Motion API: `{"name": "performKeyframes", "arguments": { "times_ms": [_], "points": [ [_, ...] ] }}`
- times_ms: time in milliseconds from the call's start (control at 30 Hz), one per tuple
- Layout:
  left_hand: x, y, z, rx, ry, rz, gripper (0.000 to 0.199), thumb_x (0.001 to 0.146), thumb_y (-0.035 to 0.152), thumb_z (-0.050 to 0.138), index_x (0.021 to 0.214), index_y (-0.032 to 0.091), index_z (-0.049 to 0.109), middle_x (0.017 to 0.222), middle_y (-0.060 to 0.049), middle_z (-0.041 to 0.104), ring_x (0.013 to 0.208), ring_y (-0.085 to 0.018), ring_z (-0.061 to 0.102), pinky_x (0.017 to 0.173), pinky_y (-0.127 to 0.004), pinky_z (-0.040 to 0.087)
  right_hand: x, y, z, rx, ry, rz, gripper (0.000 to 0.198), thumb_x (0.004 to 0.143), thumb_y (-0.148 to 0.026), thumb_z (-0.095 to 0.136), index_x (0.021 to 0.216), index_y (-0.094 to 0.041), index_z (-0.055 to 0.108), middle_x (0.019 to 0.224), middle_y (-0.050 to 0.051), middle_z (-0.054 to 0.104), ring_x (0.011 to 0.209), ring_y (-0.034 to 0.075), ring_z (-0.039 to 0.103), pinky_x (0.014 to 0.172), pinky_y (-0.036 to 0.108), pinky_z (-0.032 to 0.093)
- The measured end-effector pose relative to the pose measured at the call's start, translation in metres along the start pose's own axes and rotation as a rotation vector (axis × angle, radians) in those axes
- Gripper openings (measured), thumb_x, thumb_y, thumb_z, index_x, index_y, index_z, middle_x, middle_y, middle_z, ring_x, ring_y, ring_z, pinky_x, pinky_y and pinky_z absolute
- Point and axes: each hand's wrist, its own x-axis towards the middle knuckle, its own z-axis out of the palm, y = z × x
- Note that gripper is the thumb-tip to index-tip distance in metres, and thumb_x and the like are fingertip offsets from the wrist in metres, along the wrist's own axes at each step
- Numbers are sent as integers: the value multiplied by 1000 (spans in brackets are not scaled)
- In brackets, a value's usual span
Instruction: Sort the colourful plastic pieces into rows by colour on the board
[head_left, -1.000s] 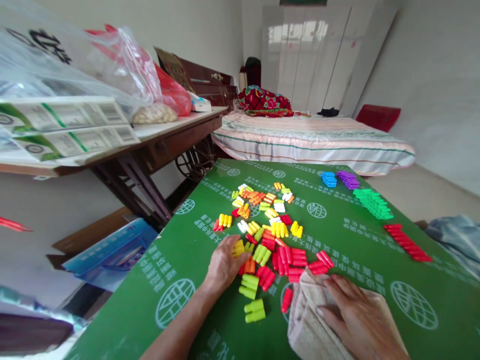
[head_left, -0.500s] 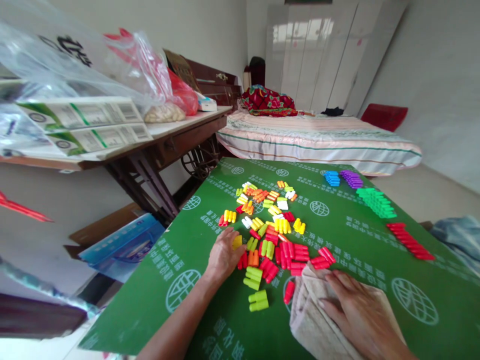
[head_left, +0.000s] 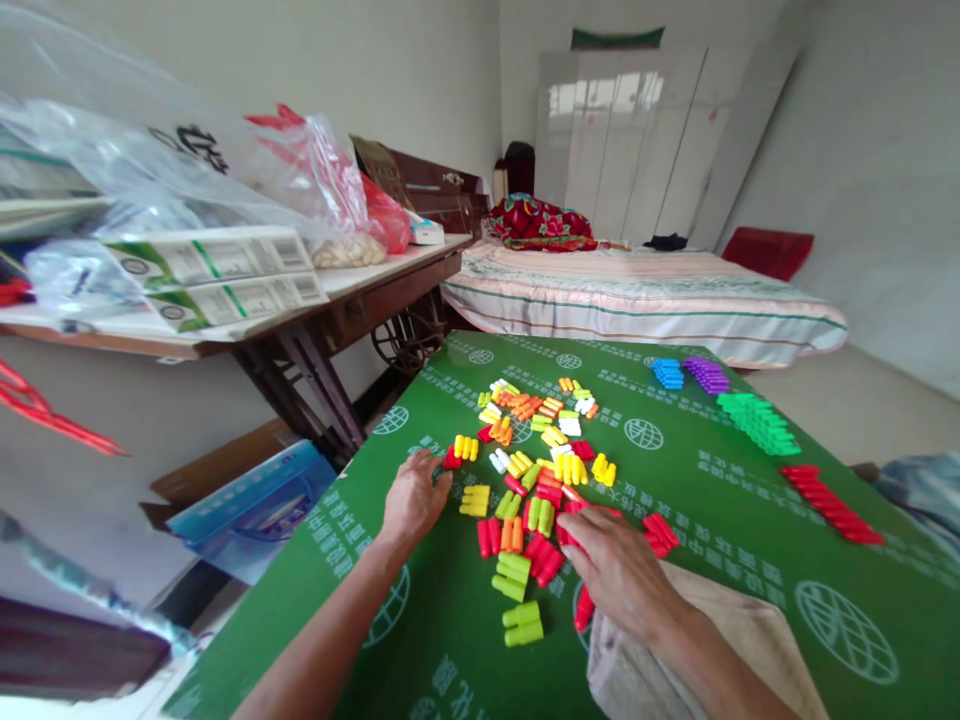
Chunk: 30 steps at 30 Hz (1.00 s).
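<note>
My left hand (head_left: pixel 416 495) is at the left edge of the scattered pieces, its thumb apart from its fingers and its fingertips beside a small red piece (head_left: pixel 452 457). A yellow joined piece (head_left: pixel 474 500) lies just right of this hand. My right hand (head_left: pixel 619 565) reaches over a cluster of red peg-shaped plastic pieces (head_left: pixel 562 535), fingers stretched out and partly covering them. Below that wrist lies a beige cloth (head_left: pixel 739 610). Lime green pieces (head_left: pixel 523 623), orange pieces (head_left: pixel 512 534) and yellow pieces (head_left: pixel 570 468) lie loosely between and beyond my hands.
Along the right side of the green table (head_left: pixel 285 620) are grouped blue (head_left: pixel 667 373), purple (head_left: pixel 706 375), green (head_left: pixel 757 423) and red pieces (head_left: pixel 829 503). A side table (head_left: pixel 352 290) with bags and boxes stands left. A bed (head_left: pixel 645 290) is beyond.
My left hand has left the yellow piece and moved up and left to a red one. My right hand has come off the cloth and moved left over the red cluster.
</note>
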Motion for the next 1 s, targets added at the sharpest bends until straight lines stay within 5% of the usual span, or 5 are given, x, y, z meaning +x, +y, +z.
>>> {"name": "performKeyframes", "arguments": {
  "times_ms": [367,633,833,1000],
  "points": [
    [40,-1,4,196,-1,-96,43,85,31,44,118,11,62,141,-17,49,133,-27,44,111,-36,37,43,-10,22,-136,-44,-166,25,85,-5,46,94,-19,64,100,6,63,102,22,53,93,35,41],
    [74,-4,16,225,-43,-130,47,89,40,40,122,11,56,144,-17,46,137,-29,37,110,-43,35,38,-3,30,-9,134,-146,16,83,-9,54,91,-20,64,95,4,64,94,21,57,87,34,46],
    [96,-10,26,239,-54,-132,51,89,46,38,120,9,56,140,-18,49,135,-30,39,108,-45,35,39,47,13,155,396,48,37,80,-15,56,117,-23,60,111,5,67,99,20,63,88,33,49],
    [104,-11,34,242,-62,-103,62,89,51,29,128,7,50,145,-21,43,138,-33,34,110,-48,32,41,111,-6,52,382,407,54,78,-25,60,132,-19,53,121,10,65,100,23,65,83,35,52]
  ]
}}
